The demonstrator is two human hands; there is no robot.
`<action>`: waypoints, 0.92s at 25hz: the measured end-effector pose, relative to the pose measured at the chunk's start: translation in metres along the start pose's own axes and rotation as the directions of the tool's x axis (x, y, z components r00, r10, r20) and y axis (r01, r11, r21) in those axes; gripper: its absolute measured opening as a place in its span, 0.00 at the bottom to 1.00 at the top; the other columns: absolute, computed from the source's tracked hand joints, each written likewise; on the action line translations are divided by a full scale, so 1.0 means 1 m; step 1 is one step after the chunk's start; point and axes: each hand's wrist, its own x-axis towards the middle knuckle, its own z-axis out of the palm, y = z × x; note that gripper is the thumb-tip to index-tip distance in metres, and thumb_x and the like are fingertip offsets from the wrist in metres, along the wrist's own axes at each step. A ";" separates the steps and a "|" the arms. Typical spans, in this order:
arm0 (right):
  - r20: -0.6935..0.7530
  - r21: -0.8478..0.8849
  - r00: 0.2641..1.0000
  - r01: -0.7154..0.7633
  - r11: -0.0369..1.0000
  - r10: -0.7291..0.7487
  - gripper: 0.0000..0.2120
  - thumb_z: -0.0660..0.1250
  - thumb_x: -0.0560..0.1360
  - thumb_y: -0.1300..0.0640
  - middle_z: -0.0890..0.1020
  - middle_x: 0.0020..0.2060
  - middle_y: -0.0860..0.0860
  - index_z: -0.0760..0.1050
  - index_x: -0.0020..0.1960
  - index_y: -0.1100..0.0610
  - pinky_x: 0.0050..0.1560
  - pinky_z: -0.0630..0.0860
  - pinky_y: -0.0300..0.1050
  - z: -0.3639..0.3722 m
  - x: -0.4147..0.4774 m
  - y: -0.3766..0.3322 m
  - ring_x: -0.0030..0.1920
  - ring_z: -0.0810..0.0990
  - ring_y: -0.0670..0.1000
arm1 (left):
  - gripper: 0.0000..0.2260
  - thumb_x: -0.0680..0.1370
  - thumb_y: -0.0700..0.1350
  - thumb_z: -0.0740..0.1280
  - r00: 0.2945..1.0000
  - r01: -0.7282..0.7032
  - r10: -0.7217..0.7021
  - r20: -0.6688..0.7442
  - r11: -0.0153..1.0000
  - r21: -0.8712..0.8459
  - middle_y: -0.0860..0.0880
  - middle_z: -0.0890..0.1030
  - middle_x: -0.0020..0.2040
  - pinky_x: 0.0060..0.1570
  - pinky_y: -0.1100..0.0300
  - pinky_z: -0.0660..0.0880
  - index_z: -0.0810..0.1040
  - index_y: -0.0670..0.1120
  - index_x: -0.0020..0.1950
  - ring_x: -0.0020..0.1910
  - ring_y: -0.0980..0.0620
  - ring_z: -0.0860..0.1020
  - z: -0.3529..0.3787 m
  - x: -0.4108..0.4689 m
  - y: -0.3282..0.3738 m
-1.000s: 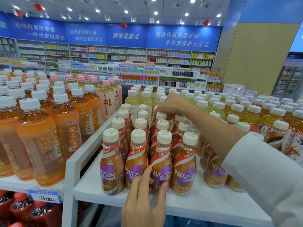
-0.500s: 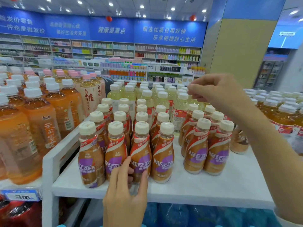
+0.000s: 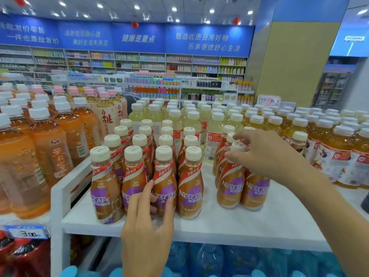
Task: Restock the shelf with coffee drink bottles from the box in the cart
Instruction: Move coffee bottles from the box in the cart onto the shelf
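Brown and purple Nescafe coffee bottles with cream caps stand on a white shelf (image 3: 249,226) in two clusters. The left cluster (image 3: 189,188) is several rows deep. The right cluster (image 3: 256,193) is smaller, with a gap of bare shelf between them. My left hand (image 3: 147,226) reaches up from below, its straight fingers touching the labels of two front-row bottles in the left cluster. My right hand (image 3: 265,154) comes in from the right and its curled fingers and thumb pinch the cap of the front bottle (image 3: 231,186) of the right cluster. No box or cart is in view.
Orange tea bottles (image 3: 50,156) fill the neighbouring shelf on the left, past a white divider (image 3: 60,196). Pale yellow drinks (image 3: 175,120) stand behind the coffee, amber tea bottles (image 3: 335,156) to the right. Blue wrapped packs (image 3: 219,260) lie below.
My right hand has come down from above the right cluster onto a front bottle's cap. My left hand stays against the front row. The view has shifted slightly.
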 end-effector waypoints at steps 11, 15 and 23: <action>-0.306 0.224 0.946 0.184 0.957 -0.110 0.13 0.72 0.76 0.49 0.80 0.39 0.46 0.82 0.54 0.58 0.29 0.71 0.30 -0.052 0.057 -0.040 0.36 0.78 0.44 | 0.30 0.72 0.61 0.66 0.999 0.041 -0.040 -0.012 0.991 0.130 0.53 0.76 0.47 0.40 0.65 0.73 0.77 0.45 0.69 0.41 0.53 0.78 -0.004 0.016 0.012; -0.340 0.134 0.929 0.201 0.970 -0.145 0.13 0.73 0.75 0.51 0.84 0.41 0.50 0.83 0.50 0.61 0.31 0.73 0.38 -0.066 0.105 -0.067 0.37 0.80 0.46 | 0.30 0.73 0.62 0.65 1.000 0.029 -0.030 0.003 0.992 0.120 0.50 0.77 0.45 0.36 0.55 0.81 0.78 0.44 0.68 0.38 0.50 0.79 -0.003 0.018 0.010; -0.195 0.146 0.971 0.168 0.975 -0.138 0.14 0.74 0.75 0.55 0.85 0.40 0.57 0.82 0.49 0.67 0.36 0.81 0.47 -0.016 0.169 -0.074 0.35 0.81 0.52 | 0.29 0.72 0.62 0.67 0.999 -0.049 0.045 0.025 0.983 0.176 0.52 0.75 0.39 0.30 0.59 0.79 0.81 0.42 0.64 0.31 0.52 0.76 0.000 0.019 0.001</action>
